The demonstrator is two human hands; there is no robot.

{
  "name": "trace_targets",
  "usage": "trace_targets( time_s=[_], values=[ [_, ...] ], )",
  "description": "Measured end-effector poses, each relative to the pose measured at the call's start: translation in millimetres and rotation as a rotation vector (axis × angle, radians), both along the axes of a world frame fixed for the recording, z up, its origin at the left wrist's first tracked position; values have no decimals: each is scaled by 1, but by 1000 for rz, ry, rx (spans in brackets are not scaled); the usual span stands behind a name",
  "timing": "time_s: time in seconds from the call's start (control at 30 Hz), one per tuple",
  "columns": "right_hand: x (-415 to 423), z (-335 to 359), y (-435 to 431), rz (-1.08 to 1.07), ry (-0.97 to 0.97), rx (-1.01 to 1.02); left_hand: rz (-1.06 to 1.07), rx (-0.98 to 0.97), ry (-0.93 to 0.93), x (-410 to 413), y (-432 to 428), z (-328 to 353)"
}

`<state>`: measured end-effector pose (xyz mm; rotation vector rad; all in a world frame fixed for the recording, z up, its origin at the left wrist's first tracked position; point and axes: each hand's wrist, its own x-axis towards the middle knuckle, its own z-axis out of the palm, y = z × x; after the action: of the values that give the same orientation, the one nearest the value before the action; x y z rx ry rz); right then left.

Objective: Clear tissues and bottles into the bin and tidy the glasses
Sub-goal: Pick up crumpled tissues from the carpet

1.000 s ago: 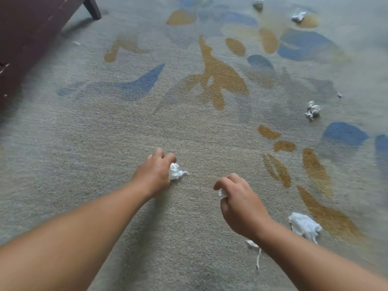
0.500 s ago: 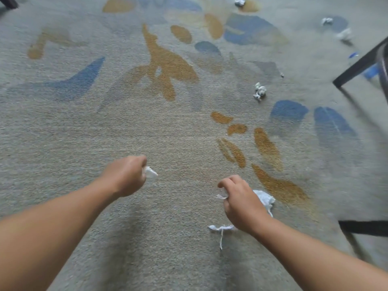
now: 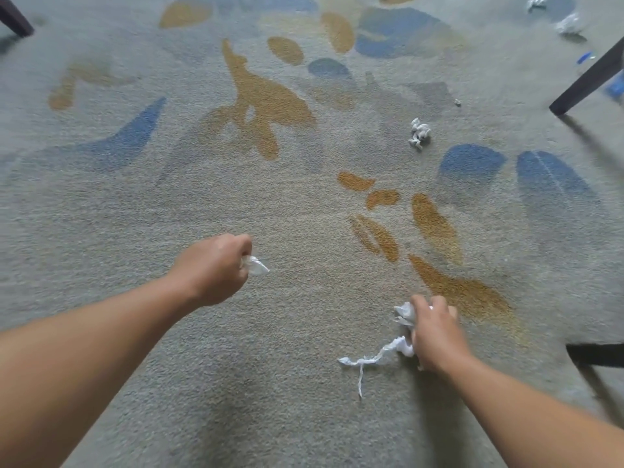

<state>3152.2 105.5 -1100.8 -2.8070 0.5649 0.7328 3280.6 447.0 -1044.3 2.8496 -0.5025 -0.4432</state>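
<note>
A small crumpled white tissue (image 3: pixel 257 265) pokes out of my left hand (image 3: pixel 216 268), whose fingers are curled tight around it, over the grey patterned carpet (image 3: pixel 135 214). To the right and nearer, my right hand (image 3: pixel 435 332) curls its fingers over a larger wad of white tissue (image 3: pixel 404 314) lying on the carpet. A twisted white paper strand (image 3: pixel 371 359) trails leftward from under that hand. Farther off, a knotted white tissue ball (image 3: pixel 419 132) sits alone among the carpet's blue and ochre patches. More white scraps (image 3: pixel 570 25) lie at the far right, beyond a dark slanted furniture leg (image 3: pixel 587 82).
</note>
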Motion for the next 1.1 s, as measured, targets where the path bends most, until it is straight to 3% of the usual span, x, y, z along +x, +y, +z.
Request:
trace_targets(
  time_s=[0.2, 0.4, 0.8, 1.1],
  values=[
    [-4, 10, 13, -46, -187, 85, 17, 17, -25, 3, -2, 7],
    [-34, -2, 50, 114, -15, 77, 6, -14, -49, 3, -5, 17],
    [-54, -10, 104, 221, -70, 256, 31, -26, -40, -10, 9, 29],
    [28, 66, 117, 182, -414, 460, -7, -19, -54, -5, 9, 58]
  ],
)
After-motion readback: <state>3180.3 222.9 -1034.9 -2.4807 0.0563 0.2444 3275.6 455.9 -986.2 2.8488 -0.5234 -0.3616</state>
